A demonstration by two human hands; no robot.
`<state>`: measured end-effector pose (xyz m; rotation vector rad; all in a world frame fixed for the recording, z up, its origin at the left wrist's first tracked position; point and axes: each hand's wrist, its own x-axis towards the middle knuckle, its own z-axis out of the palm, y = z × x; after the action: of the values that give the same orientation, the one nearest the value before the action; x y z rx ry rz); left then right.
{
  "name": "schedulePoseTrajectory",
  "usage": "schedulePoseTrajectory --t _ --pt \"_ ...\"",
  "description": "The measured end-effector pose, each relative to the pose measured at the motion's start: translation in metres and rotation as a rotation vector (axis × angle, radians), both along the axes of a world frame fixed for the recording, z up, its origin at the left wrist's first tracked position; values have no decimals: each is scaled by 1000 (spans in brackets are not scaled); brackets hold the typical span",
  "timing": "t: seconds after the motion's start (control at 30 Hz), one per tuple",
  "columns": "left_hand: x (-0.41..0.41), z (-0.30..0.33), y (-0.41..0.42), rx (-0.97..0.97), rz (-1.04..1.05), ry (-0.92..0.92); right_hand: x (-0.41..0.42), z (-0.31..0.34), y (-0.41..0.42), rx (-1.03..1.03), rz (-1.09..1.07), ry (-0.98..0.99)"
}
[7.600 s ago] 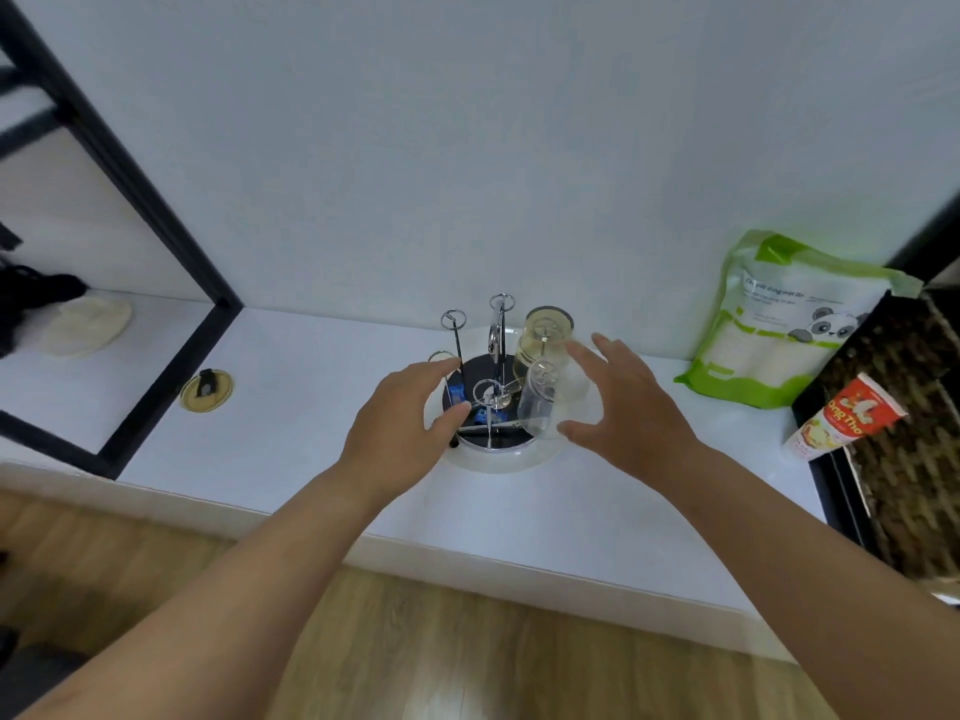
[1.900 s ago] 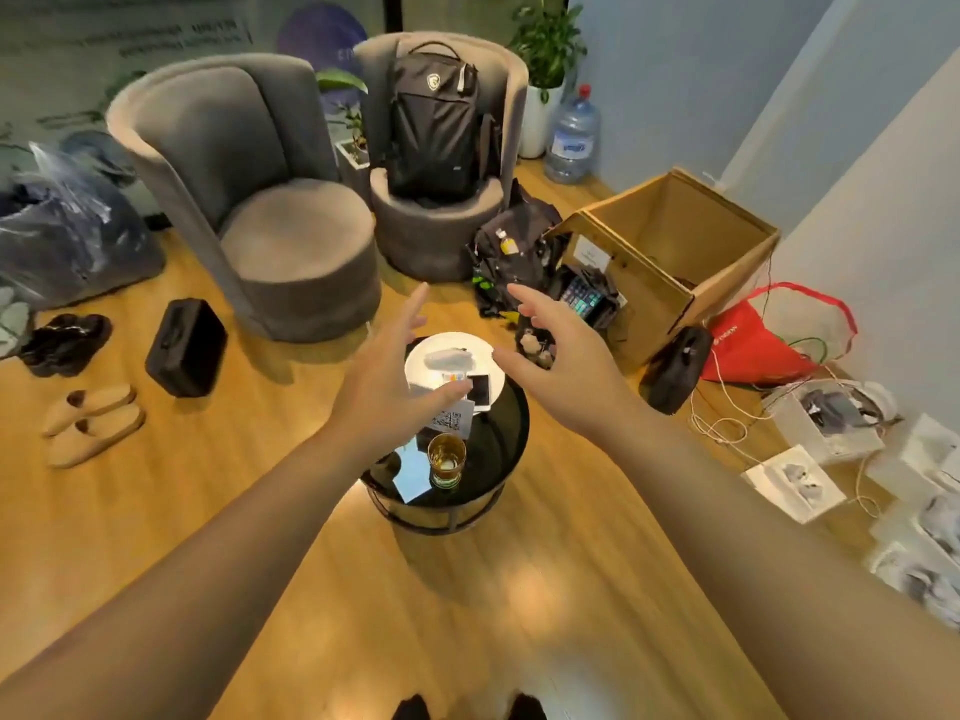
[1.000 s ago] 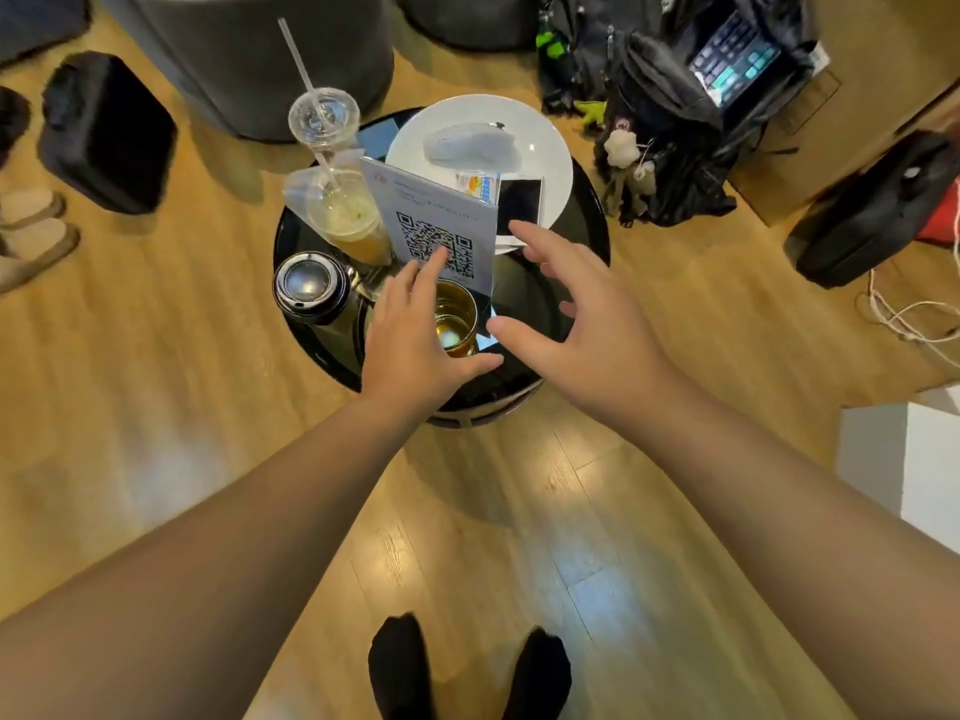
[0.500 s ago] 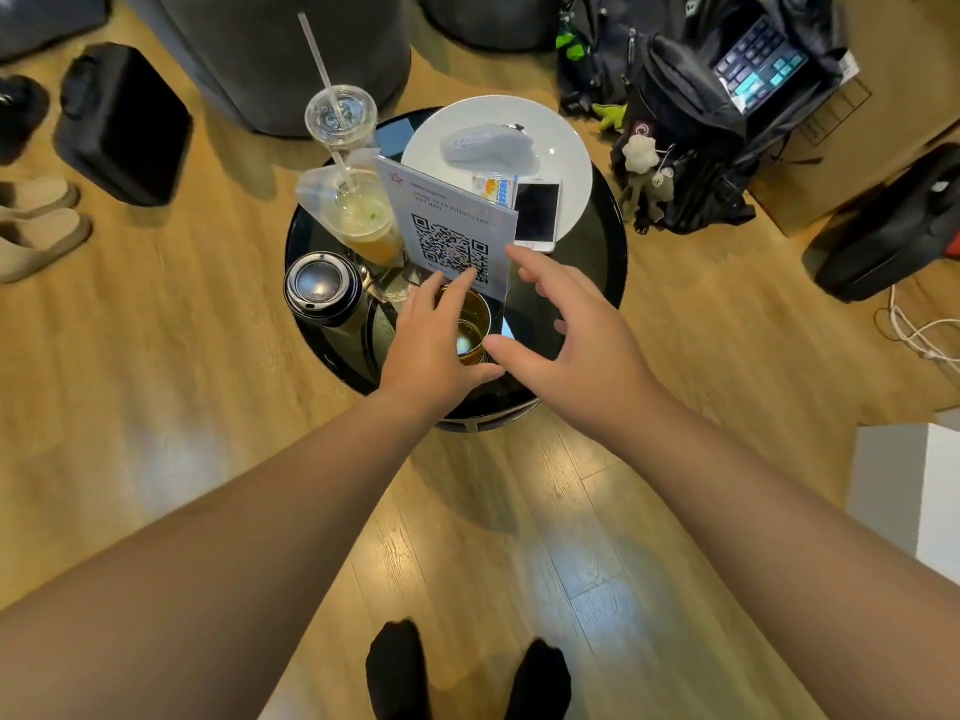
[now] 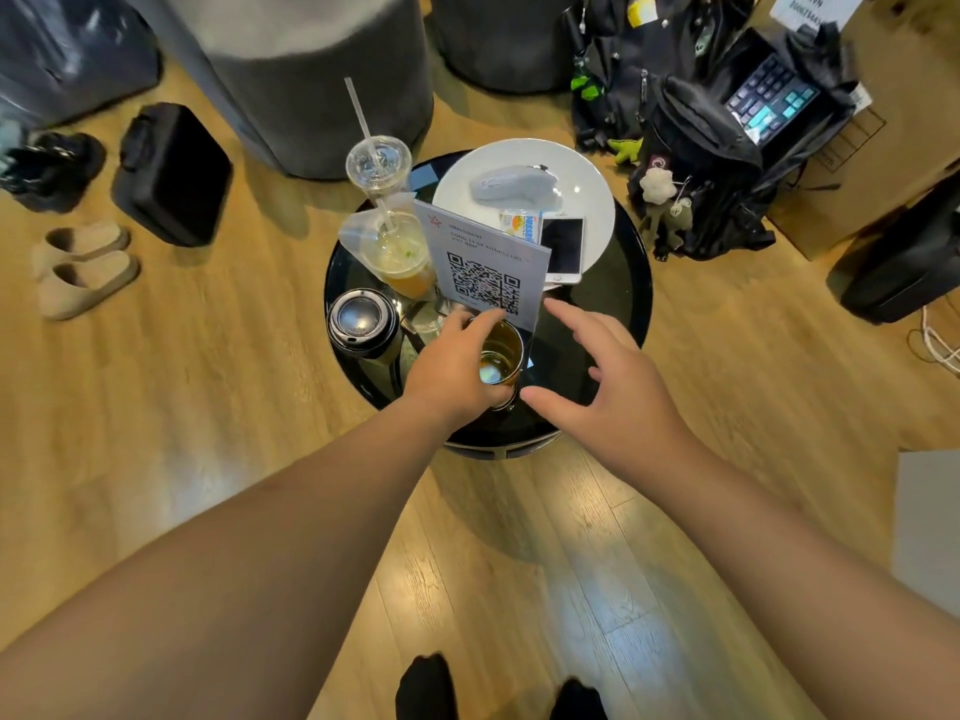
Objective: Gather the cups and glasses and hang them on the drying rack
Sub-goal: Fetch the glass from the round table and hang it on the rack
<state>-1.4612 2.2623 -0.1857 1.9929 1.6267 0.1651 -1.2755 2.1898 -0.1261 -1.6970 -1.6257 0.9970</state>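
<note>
On the round black glass worktop (image 5: 613,304), the left hand (image 5: 452,368) has its grip around a small amber drinking glass (image 5: 498,358); the right hand (image 5: 613,392) hovers beside, grip released.

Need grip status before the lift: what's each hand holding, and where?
Left hand grips the amber glass around its rim and upper side, on the round table. Right hand is open, empty.

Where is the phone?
The phone lies on the far right part of the round table, partly on the white plate, just right of the QR card.
</note>
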Motion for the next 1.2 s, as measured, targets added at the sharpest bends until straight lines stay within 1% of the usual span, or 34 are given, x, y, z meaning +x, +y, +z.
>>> schedulePoseTrajectory --t 0.1,0.2,0.33,0.43,0.57,0.73,0.93,1.1,1.2 --pt "-5 12 -3 26 -4 -23 0 7 -2 -21 -8 -3" --pt "-7 38 -3 61 -14 -71 0 19 -2 -43 -14 -9" --pt "-6 103 4 134 -49 -108 -4 46 4 -51 -9 24" --pt "-3 167 10 216 -74 -107 -8 85 15 -33 -6 67" --pt "1 262 12 335 -96 -71 -11 160 32 34 14 109" --pt "2 412 -1 432 -87 -45 -16 292 40 183 73 236" --pt "-11 576 -44 566 -34 -53 -37 442 22 354 112 340" --pt "-52 678 -96 586 56 -76 -78 539 -3 459 233 408" --pt "-94 720 -135 598 176 -191 -121 584 -20 498 316 437"
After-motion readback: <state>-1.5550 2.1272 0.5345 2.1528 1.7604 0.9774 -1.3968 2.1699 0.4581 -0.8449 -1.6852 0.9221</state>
